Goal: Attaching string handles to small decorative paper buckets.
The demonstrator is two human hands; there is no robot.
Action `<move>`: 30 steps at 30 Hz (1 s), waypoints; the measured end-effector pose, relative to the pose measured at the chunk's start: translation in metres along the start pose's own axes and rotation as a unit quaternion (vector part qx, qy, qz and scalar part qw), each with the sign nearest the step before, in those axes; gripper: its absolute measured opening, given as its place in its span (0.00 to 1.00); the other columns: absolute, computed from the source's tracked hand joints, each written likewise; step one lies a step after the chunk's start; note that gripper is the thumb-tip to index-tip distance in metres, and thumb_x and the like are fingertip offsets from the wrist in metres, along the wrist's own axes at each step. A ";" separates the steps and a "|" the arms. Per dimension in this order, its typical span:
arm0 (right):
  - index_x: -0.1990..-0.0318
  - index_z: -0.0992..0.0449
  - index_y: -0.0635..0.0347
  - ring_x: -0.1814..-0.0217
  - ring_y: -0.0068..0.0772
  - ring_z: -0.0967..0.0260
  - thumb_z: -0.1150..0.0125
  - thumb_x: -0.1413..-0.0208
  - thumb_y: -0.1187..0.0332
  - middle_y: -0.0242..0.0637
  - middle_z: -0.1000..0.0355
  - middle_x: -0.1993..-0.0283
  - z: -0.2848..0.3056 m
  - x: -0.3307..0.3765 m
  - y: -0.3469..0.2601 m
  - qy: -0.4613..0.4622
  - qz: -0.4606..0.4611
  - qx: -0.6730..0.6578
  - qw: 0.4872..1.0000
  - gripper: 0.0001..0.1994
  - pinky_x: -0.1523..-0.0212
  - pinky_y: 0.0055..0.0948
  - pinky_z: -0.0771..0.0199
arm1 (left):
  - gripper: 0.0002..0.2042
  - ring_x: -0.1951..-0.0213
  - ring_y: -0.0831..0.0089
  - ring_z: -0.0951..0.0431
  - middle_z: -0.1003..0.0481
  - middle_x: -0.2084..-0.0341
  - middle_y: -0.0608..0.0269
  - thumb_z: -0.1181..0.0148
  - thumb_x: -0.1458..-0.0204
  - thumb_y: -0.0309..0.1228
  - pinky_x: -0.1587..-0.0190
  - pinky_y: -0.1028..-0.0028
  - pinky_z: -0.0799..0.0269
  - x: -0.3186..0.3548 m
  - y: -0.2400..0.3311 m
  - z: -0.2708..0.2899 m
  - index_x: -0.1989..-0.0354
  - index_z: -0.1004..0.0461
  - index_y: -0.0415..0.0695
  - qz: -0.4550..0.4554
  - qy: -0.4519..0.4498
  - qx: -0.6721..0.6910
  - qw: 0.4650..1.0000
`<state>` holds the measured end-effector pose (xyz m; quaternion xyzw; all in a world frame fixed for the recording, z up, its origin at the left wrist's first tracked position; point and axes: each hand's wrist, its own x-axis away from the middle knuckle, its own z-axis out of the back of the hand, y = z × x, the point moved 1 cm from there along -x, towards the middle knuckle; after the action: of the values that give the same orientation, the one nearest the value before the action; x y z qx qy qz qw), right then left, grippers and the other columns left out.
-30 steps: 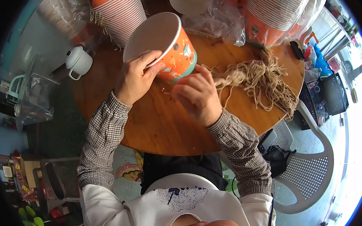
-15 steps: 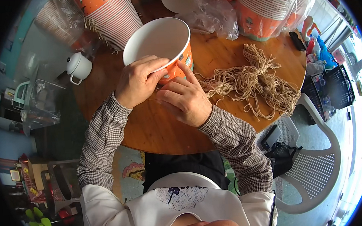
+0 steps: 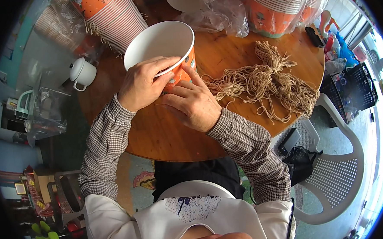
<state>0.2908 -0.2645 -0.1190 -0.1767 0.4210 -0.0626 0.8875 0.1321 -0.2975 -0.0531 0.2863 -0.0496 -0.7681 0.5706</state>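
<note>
An orange printed paper bucket [image 3: 189, 61] with a white inside stands tilted on the wooden table, its mouth facing up and away from me. My left hand [image 3: 144, 81] grips its near rim, fingers over the edge and thumb on the outer wall. Close beside it is my right hand [image 3: 195, 100], its index finger touching the outer wall just below the rim. The other right-hand fingers are curled, and whatever is between them is hidden. To the right of the bucket lies a tangled bundle of tan twine [image 3: 269, 80].
Behind are a leaning stack of nested buckets [image 3: 115, 22] with twine ends hanging out, crumpled clear plastic [image 3: 220, 14], and bagged buckets [image 3: 277, 11]. A white lidded mug [image 3: 83, 73] is at the left. A white plastic chair [image 3: 333, 172] stands right of the round table [image 3: 175, 140].
The bucket and both hands sit slightly further left in the view, which has itself shifted a little. My grip on the rim looks the same.
</note>
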 end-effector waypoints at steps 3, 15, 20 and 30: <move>0.64 0.23 0.54 0.56 0.30 0.30 0.34 0.55 0.74 0.29 0.28 0.65 0.000 -0.001 0.000 0.003 0.001 0.014 1.000 0.09 0.29 0.52 0.54 | 0.16 0.55 0.58 0.21 0.23 0.56 0.52 0.42 0.48 0.23 0.52 0.68 0.25 -0.001 -0.001 -0.001 0.50 0.26 0.40 -0.010 -0.001 0.009 1.000; 0.67 0.26 0.59 0.77 0.36 0.31 0.36 0.50 0.72 0.36 0.29 0.75 0.012 0.006 0.007 0.004 -0.083 -0.175 0.981 0.05 0.74 0.32 0.31 | 0.12 0.62 0.56 0.21 0.23 0.63 0.51 0.41 0.49 0.25 0.59 0.68 0.25 -0.003 -0.005 0.002 0.55 0.27 0.37 0.018 -0.022 0.021 0.999; 0.66 0.25 0.61 0.74 0.39 0.27 0.40 0.47 0.72 0.41 0.27 0.75 0.019 0.023 0.030 -0.198 -0.184 -0.189 0.944 0.04 0.70 0.33 0.28 | 0.07 0.67 0.55 0.23 0.25 0.70 0.54 0.41 0.49 0.26 0.64 0.68 0.27 0.000 -0.005 0.004 0.67 0.31 0.37 0.042 -0.020 -0.053 0.997; 0.65 0.23 0.61 0.67 0.43 0.25 0.43 0.44 0.70 0.42 0.23 0.67 0.073 0.024 0.127 0.155 -0.258 0.119 0.946 0.06 0.65 0.36 0.25 | 0.06 0.71 0.79 0.26 0.25 0.74 0.66 0.38 0.46 0.27 0.69 0.78 0.28 -0.001 -0.025 0.002 0.68 0.28 0.38 -0.002 0.232 0.142 0.962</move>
<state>0.3574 -0.1338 -0.1398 -0.1605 0.4831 -0.3659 0.7791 0.1095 -0.2888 -0.0613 0.5352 -0.0241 -0.6664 0.5186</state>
